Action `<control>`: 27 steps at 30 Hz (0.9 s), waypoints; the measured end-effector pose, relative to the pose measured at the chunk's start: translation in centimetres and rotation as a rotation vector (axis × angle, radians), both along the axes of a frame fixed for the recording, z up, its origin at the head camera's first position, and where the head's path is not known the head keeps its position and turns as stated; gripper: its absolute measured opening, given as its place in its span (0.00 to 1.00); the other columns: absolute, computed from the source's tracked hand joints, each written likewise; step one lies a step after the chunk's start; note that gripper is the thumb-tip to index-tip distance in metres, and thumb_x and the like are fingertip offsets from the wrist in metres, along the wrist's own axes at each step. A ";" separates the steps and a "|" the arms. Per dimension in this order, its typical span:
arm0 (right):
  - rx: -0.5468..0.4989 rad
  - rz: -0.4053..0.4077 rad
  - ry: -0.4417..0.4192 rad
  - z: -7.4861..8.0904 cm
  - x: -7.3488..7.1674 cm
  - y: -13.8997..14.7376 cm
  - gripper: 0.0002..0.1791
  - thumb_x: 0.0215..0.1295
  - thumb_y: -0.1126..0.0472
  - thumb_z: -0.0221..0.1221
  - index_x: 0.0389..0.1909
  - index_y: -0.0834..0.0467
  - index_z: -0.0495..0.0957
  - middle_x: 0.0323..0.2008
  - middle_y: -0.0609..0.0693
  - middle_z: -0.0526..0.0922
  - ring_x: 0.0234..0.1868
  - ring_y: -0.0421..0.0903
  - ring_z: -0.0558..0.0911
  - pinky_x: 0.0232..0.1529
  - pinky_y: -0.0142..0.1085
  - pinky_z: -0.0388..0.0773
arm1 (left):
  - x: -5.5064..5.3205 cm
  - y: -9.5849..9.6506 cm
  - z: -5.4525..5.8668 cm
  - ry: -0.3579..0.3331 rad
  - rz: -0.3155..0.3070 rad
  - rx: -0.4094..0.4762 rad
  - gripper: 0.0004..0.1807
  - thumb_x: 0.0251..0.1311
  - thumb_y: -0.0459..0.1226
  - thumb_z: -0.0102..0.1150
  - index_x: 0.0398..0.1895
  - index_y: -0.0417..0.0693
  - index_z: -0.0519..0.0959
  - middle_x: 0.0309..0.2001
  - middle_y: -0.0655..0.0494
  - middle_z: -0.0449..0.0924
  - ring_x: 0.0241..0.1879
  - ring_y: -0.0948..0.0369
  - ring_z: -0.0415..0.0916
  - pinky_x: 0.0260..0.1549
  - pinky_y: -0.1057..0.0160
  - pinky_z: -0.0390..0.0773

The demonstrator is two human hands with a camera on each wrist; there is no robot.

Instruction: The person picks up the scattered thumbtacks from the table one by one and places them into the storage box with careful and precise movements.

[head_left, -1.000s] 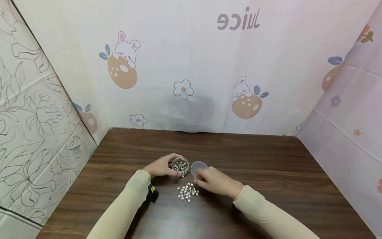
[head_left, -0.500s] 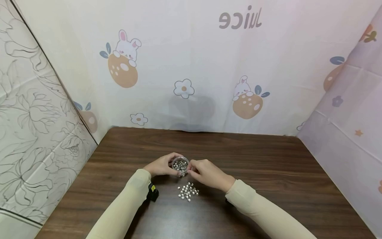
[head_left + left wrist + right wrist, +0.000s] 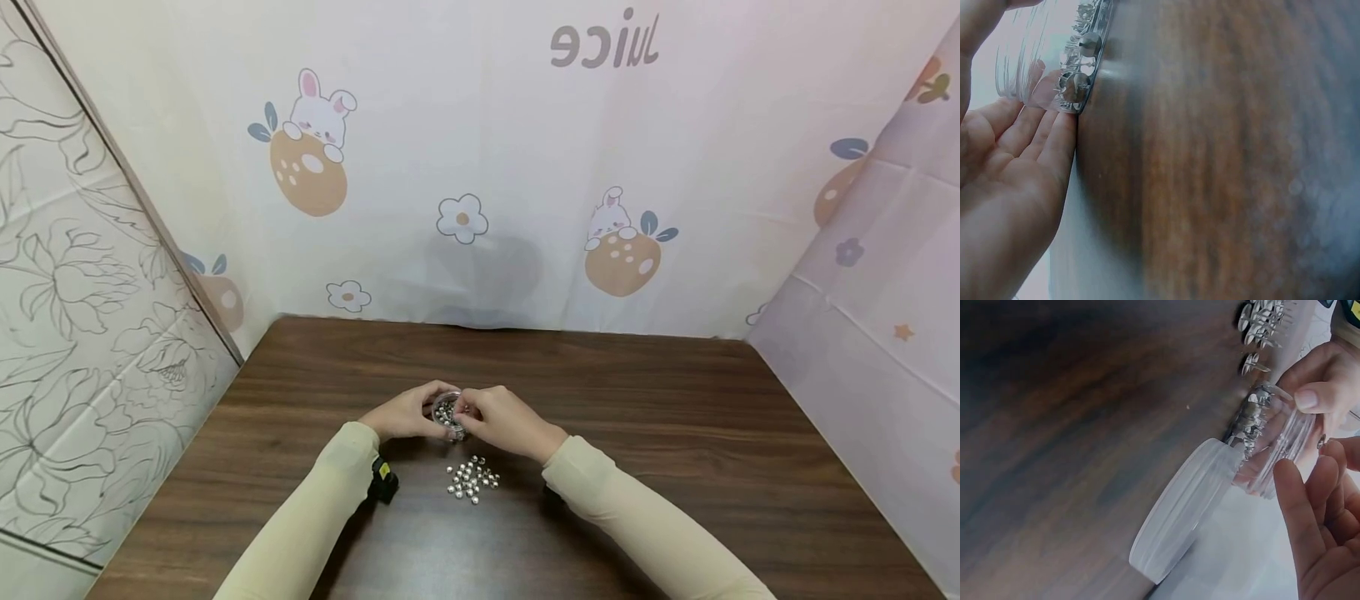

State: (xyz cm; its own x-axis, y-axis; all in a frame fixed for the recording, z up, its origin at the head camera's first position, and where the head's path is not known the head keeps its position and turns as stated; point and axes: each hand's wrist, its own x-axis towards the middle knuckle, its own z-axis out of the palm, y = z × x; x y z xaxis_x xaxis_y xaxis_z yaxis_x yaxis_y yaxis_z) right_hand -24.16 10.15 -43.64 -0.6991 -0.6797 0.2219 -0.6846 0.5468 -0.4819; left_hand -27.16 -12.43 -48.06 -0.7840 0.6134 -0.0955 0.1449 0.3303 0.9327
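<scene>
A clear round jar [image 3: 1299, 434] stands on the table with silver thumbtacks [image 3: 1252, 419] in its bottom. My left hand [image 3: 408, 414] grips the jar from the left side, fingers and thumb round its wall. Over the jar's open mouth is my right hand [image 3: 510, 422], thumb and forefinger pinching one thumbtack [image 3: 1321, 442]. In front of the jar lies a loose pile of thumbtacks [image 3: 471, 480], several with their points up in the right wrist view. The translucent lid [image 3: 1182, 509] sits beside the jar, hidden by my right hand in the head view.
The brown wooden table [image 3: 637, 400] spreads out on all sides of the jar. A printed curtain [image 3: 390, 150] hangs along its back edge, with more cloth at both sides. A black wrist camera [image 3: 384, 482] is strapped under the left sleeve.
My right hand has moved left and slightly up from beside the lid to over the jar's mouth. My left hand stays on the jar.
</scene>
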 end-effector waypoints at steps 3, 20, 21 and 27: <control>0.020 -0.008 -0.003 -0.2 -0.2 -0.2 0.03 0.71 0.61 0.61 0.37 0.54 0.82 0.25 0.39 0.80 0.22 0.32 0.73 0.26 0.29 0.74 | 0.0 0.0 0.1 0.011 0.000 -0.016 0.37 0.56 0.38 0.74 0.69 0.49 0.68 0.56 0.53 0.78 0.52 0.57 0.77 0.51 0.56 0.77; 0.044 -0.020 -0.025 0.2 0.0 0.3 0.03 0.72 0.60 0.61 0.38 0.54 0.81 0.21 0.40 0.76 0.18 0.33 0.69 0.22 0.30 0.71 | 0.1 0.0 0.3 0.022 0.007 -0.031 0.37 0.56 0.39 0.74 0.69 0.51 0.69 0.57 0.54 0.78 0.53 0.57 0.77 0.53 0.54 0.76; 0.047 -0.019 -0.030 0.2 0.1 0.5 0.03 0.72 0.60 0.60 0.38 0.54 0.81 0.22 0.40 0.76 0.19 0.33 0.69 0.23 0.29 0.71 | 0.1 0.0 0.3 0.024 0.006 -0.027 0.37 0.56 0.39 0.74 0.69 0.51 0.69 0.57 0.54 0.78 0.53 0.57 0.77 0.53 0.54 0.76; 0.056 -0.004 -0.059 0.2 0.9 1.5 0.02 0.72 0.61 0.60 0.37 0.54 0.80 0.22 0.38 0.77 0.20 0.32 0.72 0.24 0.29 0.73 | 0.0 -0.1 0.2 0.013 -0.008 0.013 0.36 0.56 0.35 0.73 0.68 0.48 0.68 0.58 0.50 0.77 0.55 0.54 0.76 0.55 0.53 0.75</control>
